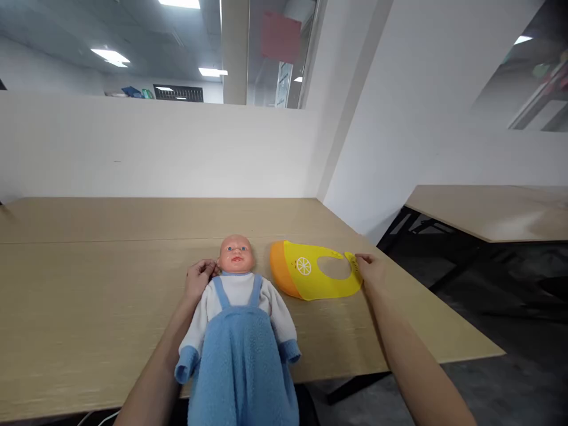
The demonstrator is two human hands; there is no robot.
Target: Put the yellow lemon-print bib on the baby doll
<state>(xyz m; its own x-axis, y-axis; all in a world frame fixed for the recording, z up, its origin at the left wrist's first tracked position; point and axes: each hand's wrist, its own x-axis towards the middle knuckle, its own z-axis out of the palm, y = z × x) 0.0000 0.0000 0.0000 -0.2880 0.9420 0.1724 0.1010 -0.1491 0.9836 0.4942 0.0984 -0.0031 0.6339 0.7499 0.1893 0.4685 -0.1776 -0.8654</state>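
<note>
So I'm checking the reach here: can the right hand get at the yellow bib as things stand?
Probably yes: the right hand already touches the strap end of the bib, which lies flat on the table with nothing between them.

You see a yellow bib (317, 277) with an orange pocket and a white lemon-slice picture, and a baby doll (239, 319) in fuzzy blue overalls.

Your doll's (239, 331) legs run off the bottom edge, and both your forearms are cut off there too.
</note>
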